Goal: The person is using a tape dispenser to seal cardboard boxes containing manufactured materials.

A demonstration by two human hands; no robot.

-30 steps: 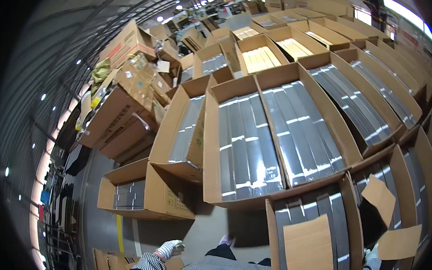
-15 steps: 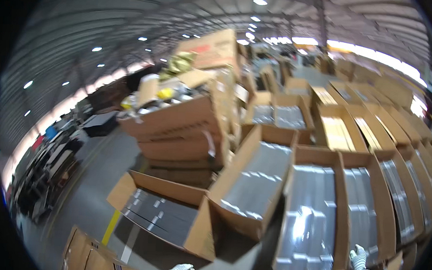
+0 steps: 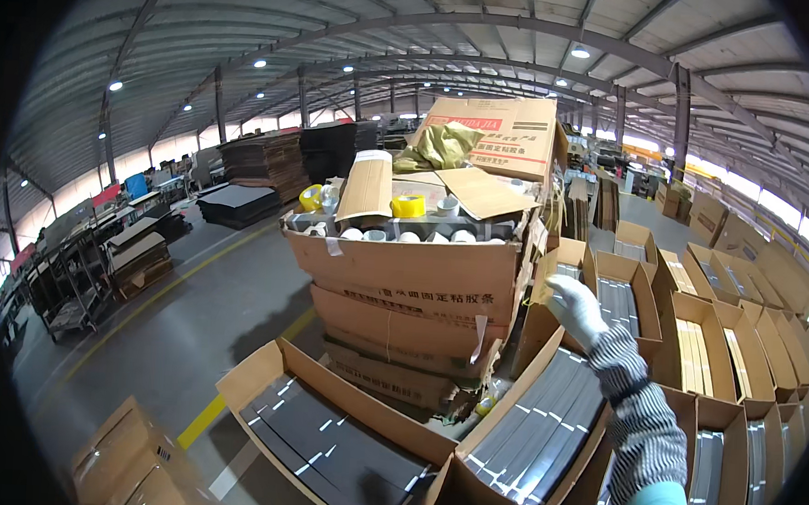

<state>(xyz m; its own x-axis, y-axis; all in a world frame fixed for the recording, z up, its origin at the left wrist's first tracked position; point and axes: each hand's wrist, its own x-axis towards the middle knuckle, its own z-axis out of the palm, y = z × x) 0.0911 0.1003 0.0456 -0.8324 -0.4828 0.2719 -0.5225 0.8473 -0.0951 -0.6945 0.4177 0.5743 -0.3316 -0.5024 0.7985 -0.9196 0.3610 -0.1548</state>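
My right hand, in a white glove under a striped sleeve, reaches forward over the open cartons. Its fingers stretch toward the right side of a tall stack of brown cartons, and I see nothing held in them. Rolls of yellow tape, white rolls and loose cardboard pieces fill the top of that stack. Below the forearm lies an open carton of dark grey strips bound with white bands. Another open carton of dark strips sits to its left. My left hand is out of view.
Rows of open cartons with banded strips run along the right. A closed brown carton stands at the lower left. Beyond the yellow floor line are a black stack and a loaded rack.
My right hand has risen from the lower right and reached forward toward the tall stack. My left hand has left the view. The view has turned right and lifted.
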